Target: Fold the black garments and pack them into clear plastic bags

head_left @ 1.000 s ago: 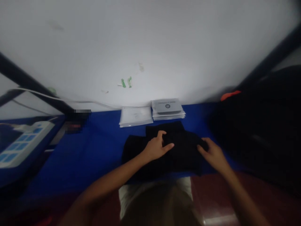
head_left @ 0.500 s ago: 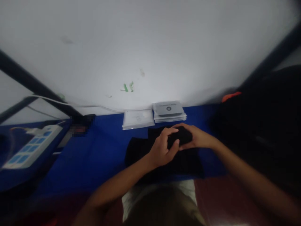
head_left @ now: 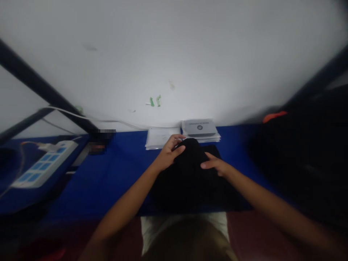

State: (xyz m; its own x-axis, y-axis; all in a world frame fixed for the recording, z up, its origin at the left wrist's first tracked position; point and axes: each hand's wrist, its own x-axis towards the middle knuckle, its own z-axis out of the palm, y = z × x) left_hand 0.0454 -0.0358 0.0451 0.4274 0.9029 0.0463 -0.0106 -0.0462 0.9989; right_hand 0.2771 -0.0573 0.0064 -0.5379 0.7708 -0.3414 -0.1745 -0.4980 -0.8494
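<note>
Head view: the left hand (head_left: 170, 153) and right hand (head_left: 217, 165) grip one black cloth (head_left: 187, 177) on the table (head_left: 108, 181) — behind, two piles of bags (head_left: 160, 137); right top bag (head_left: 185, 128) contains one grey thing (head_left: 208, 128).

Black cloth (head_left: 186, 181), near centre: matt, soft-looking fabric, zero shine; weave too dark to read. Tabletop (head_left: 122, 156): blue, smooth and mostly dull; can't tell sheet or paint. Far right pack (head_left: 202, 127): looks like thin plastic film over grey printed card, faint sheen. Far left pack (head_left: 160, 136): whitish, filmy, slight gloss along near edge. Power strip (head_left: 47, 164), left: smooth moulded plastic, white with blue panels. Cable (head_left: 111, 120): white, smooth plastic sheath. Wall (head_left: 206, 65): matt, paint-like, scuffed, flaky green specks. Bars (head_left: 27, 77): dark, dull, probably painted metal.
</note>
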